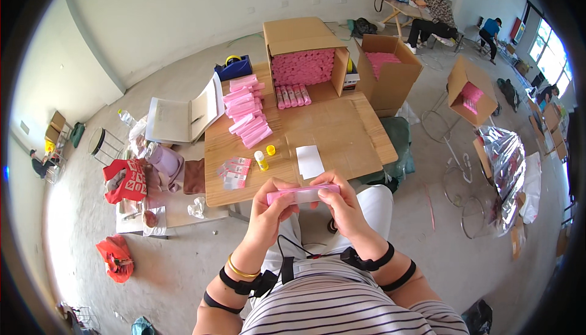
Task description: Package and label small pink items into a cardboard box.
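My left hand (pixel 269 213) and my right hand (pixel 342 207) hold a small pink roll (pixel 303 196) level between them, one at each end, just off the table's near edge. A whitish strip lies along the roll's middle, under my thumbs. Beyond my hands a white sheet of paper (pixel 311 163) lies on flat brown cardboard (pixel 339 133). To its left stands an uncapped glue stick (pixel 261 162), with its yellow cap (pixel 271 150) close by. Several small printed labels (pixel 234 174) are spread at the table's left. Farther back is a heap of pink rolls (pixel 248 115).
An open cardboard box (pixel 305 35) packed with pink rolls stands at the table's back, beside a blue tape dispenser (pixel 233 68). Another carton (pixel 390 82) is on the right. An open folder (pixel 183 118) and bags (pixel 126 180) are left. A person (pixel 438 14) sits far off.
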`<state>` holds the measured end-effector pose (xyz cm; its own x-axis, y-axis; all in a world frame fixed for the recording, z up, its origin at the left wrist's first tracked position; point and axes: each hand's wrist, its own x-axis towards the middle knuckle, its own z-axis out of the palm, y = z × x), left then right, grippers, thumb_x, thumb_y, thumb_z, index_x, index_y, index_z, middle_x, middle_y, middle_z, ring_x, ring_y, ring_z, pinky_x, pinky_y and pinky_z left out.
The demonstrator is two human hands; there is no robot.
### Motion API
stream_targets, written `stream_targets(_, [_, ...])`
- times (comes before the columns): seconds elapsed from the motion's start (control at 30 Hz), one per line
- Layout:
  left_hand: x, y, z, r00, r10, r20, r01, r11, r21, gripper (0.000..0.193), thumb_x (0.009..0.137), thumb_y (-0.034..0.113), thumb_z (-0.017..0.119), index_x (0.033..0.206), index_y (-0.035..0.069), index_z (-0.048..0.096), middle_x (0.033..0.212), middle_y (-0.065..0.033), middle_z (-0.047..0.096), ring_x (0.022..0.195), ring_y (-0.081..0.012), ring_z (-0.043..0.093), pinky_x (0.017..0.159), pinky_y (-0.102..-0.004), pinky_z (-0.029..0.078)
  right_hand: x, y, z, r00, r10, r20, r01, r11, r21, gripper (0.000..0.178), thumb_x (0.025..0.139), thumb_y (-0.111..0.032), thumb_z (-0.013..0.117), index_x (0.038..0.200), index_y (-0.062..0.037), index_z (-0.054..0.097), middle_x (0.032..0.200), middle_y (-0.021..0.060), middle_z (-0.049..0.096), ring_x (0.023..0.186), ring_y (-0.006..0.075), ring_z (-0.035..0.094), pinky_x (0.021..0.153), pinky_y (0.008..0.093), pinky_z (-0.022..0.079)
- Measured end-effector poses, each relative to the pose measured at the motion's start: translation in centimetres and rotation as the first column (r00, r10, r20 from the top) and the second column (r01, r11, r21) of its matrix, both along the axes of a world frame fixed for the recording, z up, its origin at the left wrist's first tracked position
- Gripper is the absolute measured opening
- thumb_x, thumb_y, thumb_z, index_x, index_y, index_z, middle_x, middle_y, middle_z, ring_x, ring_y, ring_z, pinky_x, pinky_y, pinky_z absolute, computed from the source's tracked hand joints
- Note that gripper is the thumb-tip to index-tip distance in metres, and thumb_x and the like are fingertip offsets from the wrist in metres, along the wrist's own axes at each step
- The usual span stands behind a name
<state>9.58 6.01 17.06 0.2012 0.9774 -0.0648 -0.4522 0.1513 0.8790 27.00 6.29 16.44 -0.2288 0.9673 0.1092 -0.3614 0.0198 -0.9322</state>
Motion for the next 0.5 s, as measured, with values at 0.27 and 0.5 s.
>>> stream_targets(0.27, [-0.08, -0.50, 0.00, 0.999, 0.010, -0.033, -0.010, 1.000, -0.012, 0.011, 0.090, 0.012, 0.057, 0.099, 0.006, 0.057, 0.096, -0.0066, 0.062, 0.077, -0.0107, 0.059, 0.069, -0.0222, 0.051, -0.50, 0.02, -0.05, 0.998, -0.056, -0.030, 0.056, 0.998, 0.008, 0.015, 0.091, -0.015, 0.051, 0.099, -0.0020, 0.054, 0.086, 0.0053, 0.057, 0.073, 0.0107, 0.054, 0.071, 0.0251, 0.044])
stream_targets(0.5, [-0.01, -0.66, 0.72, 0.999, -0.043, 0.013, 0.043, 0.999, 0.000, 0.016, 0.092, 0.012, 0.055, 0.106, 0.005, 0.056, 0.090, -0.0039, 0.062, 0.071, -0.0070, 0.056, 0.056, -0.0175, 0.038, -0.26, -0.08, 0.08, 0.995, -0.084, -0.048, 0.084, 0.996, 0.001, 0.015, 0.091, -0.014, 0.051, 0.097, -0.0014, 0.053, 0.084, 0.0055, 0.058, 0.072, 0.0107, 0.053, 0.069, 0.0251, 0.043])
